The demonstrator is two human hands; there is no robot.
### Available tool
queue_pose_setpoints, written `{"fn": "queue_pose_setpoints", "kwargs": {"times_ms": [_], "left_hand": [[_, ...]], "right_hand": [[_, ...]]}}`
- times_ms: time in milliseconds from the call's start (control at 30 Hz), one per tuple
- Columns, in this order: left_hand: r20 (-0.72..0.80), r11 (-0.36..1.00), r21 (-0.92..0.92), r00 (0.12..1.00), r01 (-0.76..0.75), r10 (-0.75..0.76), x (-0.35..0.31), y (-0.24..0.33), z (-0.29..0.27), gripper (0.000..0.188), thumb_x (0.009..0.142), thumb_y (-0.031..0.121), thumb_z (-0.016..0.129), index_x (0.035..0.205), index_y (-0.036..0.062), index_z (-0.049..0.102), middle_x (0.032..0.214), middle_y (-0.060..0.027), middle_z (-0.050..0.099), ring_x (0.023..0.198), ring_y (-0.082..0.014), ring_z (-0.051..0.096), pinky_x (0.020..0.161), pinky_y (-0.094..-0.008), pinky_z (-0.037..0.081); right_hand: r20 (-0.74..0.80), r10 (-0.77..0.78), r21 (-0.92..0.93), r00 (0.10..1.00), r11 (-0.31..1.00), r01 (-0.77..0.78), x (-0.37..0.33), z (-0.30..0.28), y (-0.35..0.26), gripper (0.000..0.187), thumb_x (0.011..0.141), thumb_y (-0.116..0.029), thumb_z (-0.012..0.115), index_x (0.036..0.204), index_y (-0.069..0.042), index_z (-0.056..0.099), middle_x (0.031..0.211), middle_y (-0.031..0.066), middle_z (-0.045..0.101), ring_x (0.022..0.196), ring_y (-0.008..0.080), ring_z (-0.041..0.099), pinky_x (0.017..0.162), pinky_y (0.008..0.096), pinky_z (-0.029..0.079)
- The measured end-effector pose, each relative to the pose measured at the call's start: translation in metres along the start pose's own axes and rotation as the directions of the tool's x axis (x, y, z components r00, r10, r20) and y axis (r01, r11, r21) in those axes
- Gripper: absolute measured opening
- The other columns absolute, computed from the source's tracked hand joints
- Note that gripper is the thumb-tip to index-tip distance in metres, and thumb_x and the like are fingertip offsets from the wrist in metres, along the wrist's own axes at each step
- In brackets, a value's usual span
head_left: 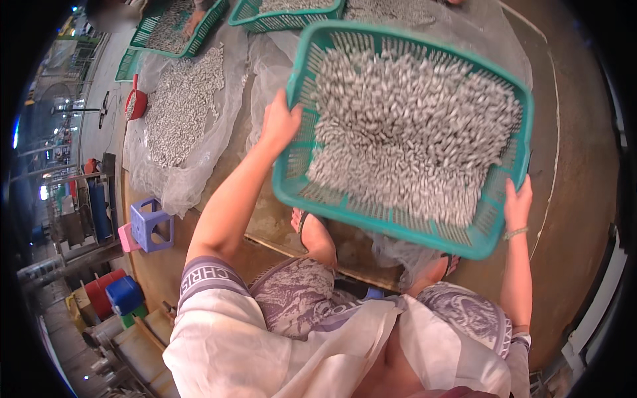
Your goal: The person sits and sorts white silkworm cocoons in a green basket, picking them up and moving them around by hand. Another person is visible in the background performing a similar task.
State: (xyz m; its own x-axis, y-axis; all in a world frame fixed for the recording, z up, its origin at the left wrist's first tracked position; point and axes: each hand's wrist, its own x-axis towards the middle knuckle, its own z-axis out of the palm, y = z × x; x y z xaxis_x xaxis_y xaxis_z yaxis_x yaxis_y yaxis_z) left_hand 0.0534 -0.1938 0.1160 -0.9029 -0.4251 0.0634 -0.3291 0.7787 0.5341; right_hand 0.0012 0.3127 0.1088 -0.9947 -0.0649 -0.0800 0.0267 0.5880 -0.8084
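Both my hands carry a green plastic basket point(391, 230) with slotted walls, raised in front of me above my knees. A thick layer of small, pale grey, short cylinder-shaped pieces point(411, 126) covers most of its bottom; they look smeared by motion. My left hand point(282, 123) grips the basket's left rim, with the fingers partly hidden behind the wall. At the lower right corner my right hand point(517, 204) holds the rim, a band round its wrist. The basket is tilted, its right side lower in view.
A heap of the same pieces point(182, 113) lies on clear plastic sheeting point(174, 189) at left, beside a red scoop point(137, 103). Farther off are another green basket point(288, 21) and one with a co-worker's hand point(195, 21) in it. A purple stool point(152, 225) stands left.
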Motion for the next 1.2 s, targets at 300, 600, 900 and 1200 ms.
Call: {"fn": "queue_pose_setpoints", "kwargs": {"times_ms": [300,600,900,1200], "left_hand": [[0.074,0.999,0.043,0.997,0.025,-0.028,0.026,0.018,-0.010,0.041,0.074,0.017,0.059,0.110,-0.0024,0.053,0.097,-0.0262,0.062,0.095,-0.0398,0.060,0.082,-0.0424,0.047],[0.456,0.981,-0.131,0.888,0.144,-0.069,0.033,0.018,-0.031,0.047,0.072,0.014,0.061,0.117,-0.0010,0.053,0.100,-0.0193,0.063,0.092,-0.0281,0.062,0.081,-0.0383,0.048],[0.571,0.978,0.178,0.798,0.110,-0.193,0.043,0.033,-0.073,0.040,0.073,0.019,0.058,0.104,-0.0049,0.059,0.093,-0.0239,0.064,0.089,-0.0320,0.063,0.078,-0.0398,0.049],[0.543,0.974,0.160,0.809,0.161,-0.223,-0.032,-0.002,-0.037,0.057,0.077,0.027,0.062,0.121,-0.0043,0.044,0.113,-0.0274,0.056,0.106,-0.0386,0.055,0.091,-0.0437,0.043]], "right_hand": [[0.030,0.018,0.151,0.999,0.988,-0.022,0.038,-0.021,-0.005,0.027,0.085,-0.009,0.053,0.109,0.006,0.052,0.099,0.0101,0.062,0.089,0.0169,0.057,0.080,0.0294,0.045],[0.211,0.315,0.347,0.925,0.861,-0.373,0.031,-0.045,-0.043,0.035,0.083,-0.016,0.055,0.113,0.002,0.055,0.093,0.0068,0.062,0.081,0.0152,0.057,0.075,0.0276,0.046],[0.342,0.258,0.158,0.904,0.932,-0.326,0.044,-0.091,-0.033,0.029,0.086,-0.019,0.055,0.108,0.000,0.056,0.097,0.0053,0.060,0.088,0.0141,0.056,0.079,0.0282,0.044],[0.268,0.227,0.268,0.936,0.916,-0.299,0.003,-0.067,-0.039,0.034,0.081,-0.004,0.054,0.113,0.006,0.049,0.102,0.0078,0.058,0.091,0.0131,0.053,0.082,0.0253,0.042]]}}
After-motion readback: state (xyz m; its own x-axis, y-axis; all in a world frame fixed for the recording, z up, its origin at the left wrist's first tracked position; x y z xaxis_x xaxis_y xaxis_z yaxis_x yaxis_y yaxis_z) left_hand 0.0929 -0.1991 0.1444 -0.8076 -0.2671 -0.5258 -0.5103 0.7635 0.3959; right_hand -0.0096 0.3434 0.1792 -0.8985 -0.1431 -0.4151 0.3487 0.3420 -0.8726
